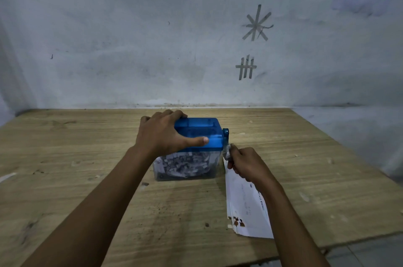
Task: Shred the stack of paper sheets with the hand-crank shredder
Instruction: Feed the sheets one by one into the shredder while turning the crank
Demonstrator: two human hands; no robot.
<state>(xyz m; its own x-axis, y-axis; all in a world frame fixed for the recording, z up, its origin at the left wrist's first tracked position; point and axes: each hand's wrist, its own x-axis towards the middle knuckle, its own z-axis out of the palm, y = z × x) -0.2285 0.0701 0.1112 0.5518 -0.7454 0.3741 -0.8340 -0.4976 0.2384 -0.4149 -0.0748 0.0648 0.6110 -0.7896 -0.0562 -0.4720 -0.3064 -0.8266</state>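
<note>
Wall (130, 37): pale, stained plaster fills the upper half of the view. Table (65, 157): bare wood, scuffed, butted against the wall. Stack of sheets (246, 205): white printed paper lying flat on the table at 4 o'clock from the shredder, its far end running up beside the shredder's base and its near end close to the table's front edge; your right forearm crosses over part of it. Shredder (196, 131): upright at about the centre of the table, with a translucent blue top on a clear bin (209, 170). Shreds (185, 164): the bin is packed with grey-and-white cut paper nearly up to the blue top. Left hand (161, 135): you clamp it over the 9 o'clock end of the blue top, fingers hooked over the far edge and thumb laid straight along the near face. Right hand (246, 164): at the shredder's 3 o'clock side, fingers curled tight round the knob. Crank (226, 134): a blue arm on the 3 o'clock wall of the top, hanging down toward 6 o'clock. Knob (227, 153): pale and blurred, held in your right fingers. Tape marks (257, 23): a grey star, and below it a tally-like group, on the wall at 1 o'clock. Scraps (236, 222): small brown bits on the near corner of the stack.
</note>
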